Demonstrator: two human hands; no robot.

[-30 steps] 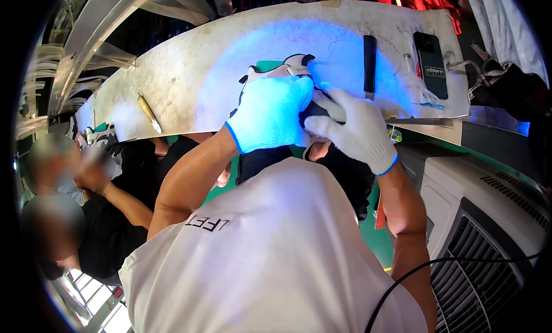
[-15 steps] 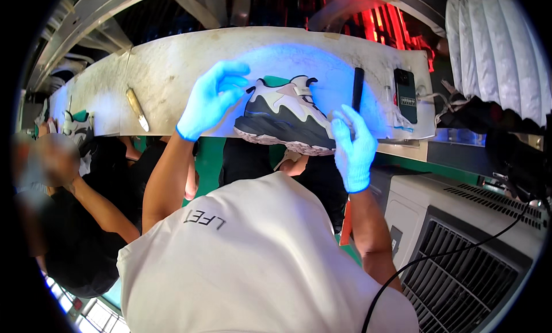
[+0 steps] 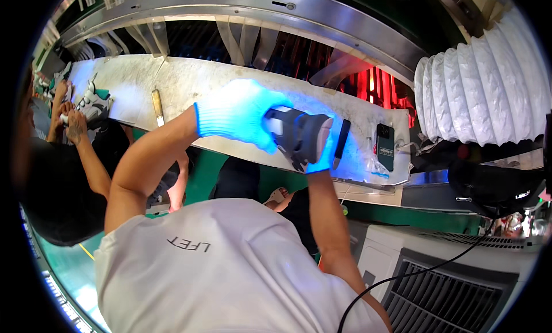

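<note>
A grey, white and black sneaker (image 3: 294, 133) is held over the table, turned so that its thick dark sole end faces right. My left hand (image 3: 237, 113), in a white knit glove lit blue, grips the shoe from the left, with fingers over its top and thumb below. Against the right end of the shoe is my right hand (image 3: 323, 159), also gloved. Most of its fingers are hidden behind the shoe. Just right of that hand lies a black bar-shaped tool (image 3: 342, 140) on the white table (image 3: 190, 83).
A yellow-handled tool (image 3: 157, 104) lies left on the table. A dark phone (image 3: 385, 147) lies at the right end. At left, a co-worker's hands hold another sneaker (image 3: 95, 107). A white ribbed duct (image 3: 477, 97) and a grilled machine (image 3: 448, 287) flank the right side.
The sneaker has turned from a side view to show its sole end at right. My left hand has closed on it, having been beside it with fingers apart. The view has shifted.
</note>
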